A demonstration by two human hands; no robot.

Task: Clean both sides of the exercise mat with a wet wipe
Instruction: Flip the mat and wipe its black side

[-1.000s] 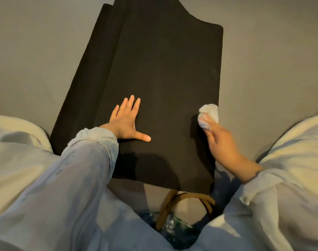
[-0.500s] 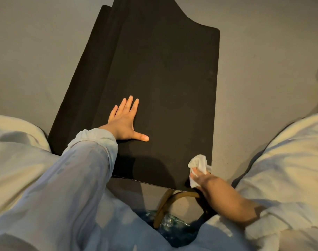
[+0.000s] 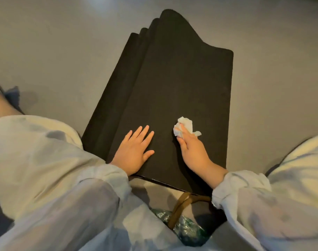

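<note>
A black exercise mat [image 3: 181,87] lies folded in several layers on the grey floor, its near edge between my knees. My left hand [image 3: 134,153] rests flat on the mat's near left part, fingers straight and spread. My right hand [image 3: 190,149] presses a crumpled white wet wipe [image 3: 186,127] onto the mat's middle, just right of the left hand; its fingers lie over the wipe and the thumb is at its left side.
Grey floor [image 3: 272,87] surrounds the mat. A brown strap [image 3: 180,205] and a green shiny bag [image 3: 187,230] lie between my legs below the mat's near edge. My knees in light trousers flank the mat on both sides.
My right hand with the wipe swept from the mat's right edge down to its near right corner, then up and left to the middle. The left hand stayed flat on the mat.
</note>
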